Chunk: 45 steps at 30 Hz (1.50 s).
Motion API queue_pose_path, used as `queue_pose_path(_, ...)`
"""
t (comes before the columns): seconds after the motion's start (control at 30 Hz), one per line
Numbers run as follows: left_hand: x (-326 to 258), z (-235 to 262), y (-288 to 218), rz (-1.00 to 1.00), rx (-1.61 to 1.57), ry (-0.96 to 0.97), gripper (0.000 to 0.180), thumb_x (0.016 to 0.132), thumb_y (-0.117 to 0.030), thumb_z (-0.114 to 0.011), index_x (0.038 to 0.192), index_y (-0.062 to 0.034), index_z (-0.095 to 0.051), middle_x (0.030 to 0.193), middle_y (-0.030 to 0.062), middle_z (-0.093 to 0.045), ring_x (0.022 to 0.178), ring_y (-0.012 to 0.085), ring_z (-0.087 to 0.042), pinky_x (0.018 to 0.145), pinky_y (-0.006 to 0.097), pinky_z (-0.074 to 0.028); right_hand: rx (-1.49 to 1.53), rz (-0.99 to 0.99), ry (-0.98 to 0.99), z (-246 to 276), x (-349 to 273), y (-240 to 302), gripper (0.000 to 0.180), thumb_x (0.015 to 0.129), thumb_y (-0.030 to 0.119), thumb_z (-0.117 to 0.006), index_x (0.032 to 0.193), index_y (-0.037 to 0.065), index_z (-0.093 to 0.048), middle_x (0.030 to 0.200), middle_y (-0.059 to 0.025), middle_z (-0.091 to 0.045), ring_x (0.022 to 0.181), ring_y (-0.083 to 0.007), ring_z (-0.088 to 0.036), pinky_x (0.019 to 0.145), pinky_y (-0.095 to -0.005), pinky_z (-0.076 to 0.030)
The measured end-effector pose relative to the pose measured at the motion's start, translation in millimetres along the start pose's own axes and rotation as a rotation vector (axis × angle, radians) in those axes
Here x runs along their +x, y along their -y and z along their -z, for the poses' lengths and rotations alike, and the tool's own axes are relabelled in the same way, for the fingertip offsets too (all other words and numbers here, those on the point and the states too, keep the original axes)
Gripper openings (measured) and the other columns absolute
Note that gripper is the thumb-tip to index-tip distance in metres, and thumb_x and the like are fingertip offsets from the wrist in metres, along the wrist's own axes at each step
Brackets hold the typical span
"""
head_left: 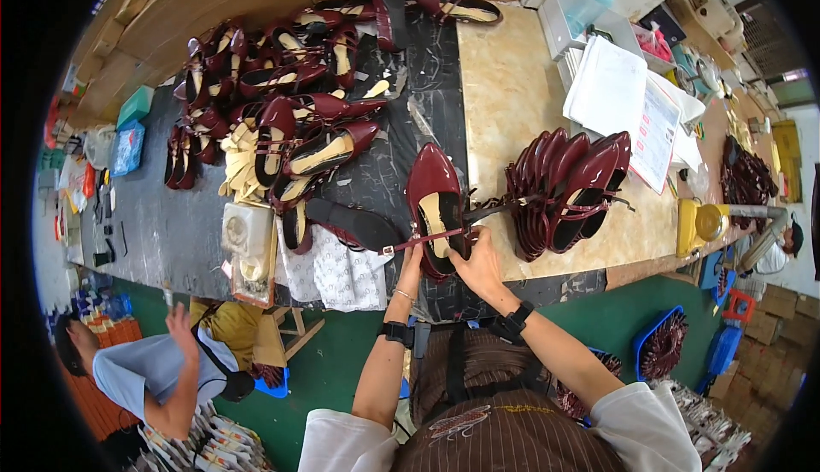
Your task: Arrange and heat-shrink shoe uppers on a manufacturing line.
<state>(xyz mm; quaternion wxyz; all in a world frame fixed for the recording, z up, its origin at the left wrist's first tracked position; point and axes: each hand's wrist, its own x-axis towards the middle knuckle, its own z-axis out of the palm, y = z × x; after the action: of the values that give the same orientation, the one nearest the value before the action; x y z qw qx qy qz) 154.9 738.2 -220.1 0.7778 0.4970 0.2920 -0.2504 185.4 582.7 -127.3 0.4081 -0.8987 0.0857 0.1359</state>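
A glossy dark-red pointed flat shoe (431, 173) lies toe away from me at the table's near edge, with a cream insole and a thin buckled strap across its opening. My left hand (410, 271) grips its left side near the strap, its fingers partly hidden. On the heel's right side is my right hand (479, 269), its thumb pressed inside the opening and its fingers curled round the outside. Left of it another dark-red shoe (352, 224) rests on its side, showing a black sole. To the right stands a tight row of matching shoes (568, 186).
A large heap of the same shoes (290, 70) covers the back left. Cream insoles (241, 160) and a clear plastic box (248, 233) lie near it. Papers (608, 87) sit back right; a yellow tape dispenser (696, 222) stands at the right edge. Another person (162, 369) is at lower left.
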Motion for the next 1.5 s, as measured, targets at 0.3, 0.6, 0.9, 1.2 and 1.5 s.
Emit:
queue_pose_path(0.3, 2, 10, -3, -0.194, -0.021, 0.143, 0.088, 0.085, -0.052, -0.059, 0.145, -0.0061, -0.015, 0.145, 0.0100, -0.026, 0.134, 0.0230, -0.025, 0.109, 0.037, -0.021, 0.723, -0.353, 0.440, -26, 7, -15, 0.077, 0.072, 0.001, -0.058, 0.142, 0.004, -0.024, 0.134, -0.0187, -0.043, 0.126, -0.0267, -0.040, 0.105, -0.0324, -0.029)
queue_pose_path(0.6, -83, -15, -4, -0.184, -0.109, 0.273, 0.086, 0.079, -0.045, -0.069, 0.142, -0.0082, -0.023, 0.136, 0.0055, -0.040, 0.126, 0.0207, -0.039, 0.105, 0.037, -0.031, 0.100, -0.138, 0.527, 53, -63, 28, 0.085, 0.075, 0.018, -0.049, 0.141, -0.010, -0.004, 0.110, -0.0395, -0.052, 0.100, -0.0486, -0.055, 0.088, -0.0454, -0.045)
queue_pose_path(0.9, -217, -101, 46, -0.266, -0.227, 0.081, 0.063, 0.085, -0.041, -0.059, 0.132, -0.0038, -0.041, 0.132, 0.0109, -0.048, 0.121, 0.0265, -0.047, 0.105, 0.040, -0.035, 0.057, 0.120, 0.655, 150, -184, -5, 0.087, 0.087, 0.038, -0.046, 0.136, -0.019, -0.002, 0.106, -0.0424, -0.049, 0.091, -0.0490, -0.056, 0.081, -0.0450, -0.047)
queue_pose_path(1.2, -287, -279, 101, -0.081, 0.028, 0.417, 0.061, 0.089, -0.045, -0.049, 0.138, -0.0098, -0.038, 0.140, 0.0113, -0.041, 0.124, 0.0290, -0.044, 0.105, 0.045, -0.035, 0.438, 0.449, 0.687, 360, -281, -165, 0.058, 0.091, 0.035, -0.056, 0.141, 0.015, -0.035, 0.104, -0.0161, -0.065, 0.092, -0.0260, -0.064, 0.081, -0.0332, -0.048)
queue_pose_path(1.5, -252, -471, 183, 1.041, -0.291, 0.869, 0.052, 0.096, -0.044, -0.034, 0.138, -0.0134, -0.038, 0.141, 0.0122, -0.040, 0.122, 0.0354, -0.046, 0.098, 0.058, -0.039, 0.991, -0.106, -0.642, 462, -440, -315, 0.018, 0.091, 0.007, -0.052, 0.105, -0.003, -0.060, 0.082, -0.0082, -0.066, 0.077, -0.0131, -0.063, 0.075, -0.0260, -0.049)
